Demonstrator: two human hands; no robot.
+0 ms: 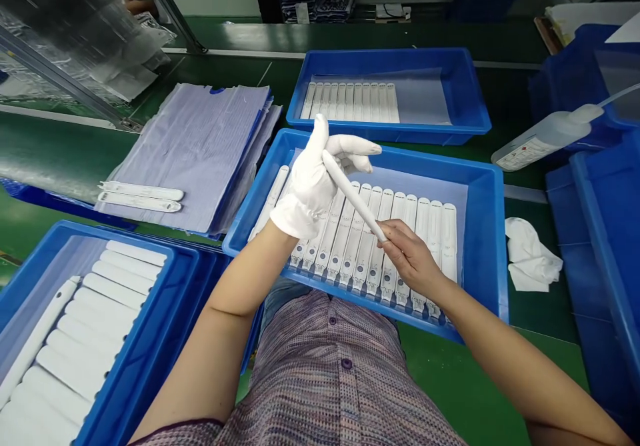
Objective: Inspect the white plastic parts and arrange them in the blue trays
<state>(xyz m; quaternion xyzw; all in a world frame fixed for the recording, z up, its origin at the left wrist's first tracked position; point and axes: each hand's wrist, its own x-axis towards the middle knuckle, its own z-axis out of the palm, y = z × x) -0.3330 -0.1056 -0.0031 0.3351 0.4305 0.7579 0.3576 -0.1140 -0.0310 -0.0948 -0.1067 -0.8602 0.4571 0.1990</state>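
Observation:
A slim white plastic bar [353, 196] with a rounded end slants across the middle of the view, above a blue tray. My bare right hand [407, 256] pinches its lower end between thumb and fingers. In a white glove, my left hand [320, 176] is at the upper end, thumb raised and fingers stretched to the right. The bar's tip lies against the gloved palm. Below both hands, the blue tray [485, 246] holds a row of similar white bars [373, 233], printed and with a dark round spot near the lower ends. My hands and forearms hide some of them.
Another blue tray [470, 109] with bars stands behind; a third tray [173, 259] is at lower left. Two bars [143, 196] lie on stacked bluish sheets [185, 146]. On the right are a squeeze bottle [545, 139], a crumpled white cloth [533, 253] and blue bins [605, 246].

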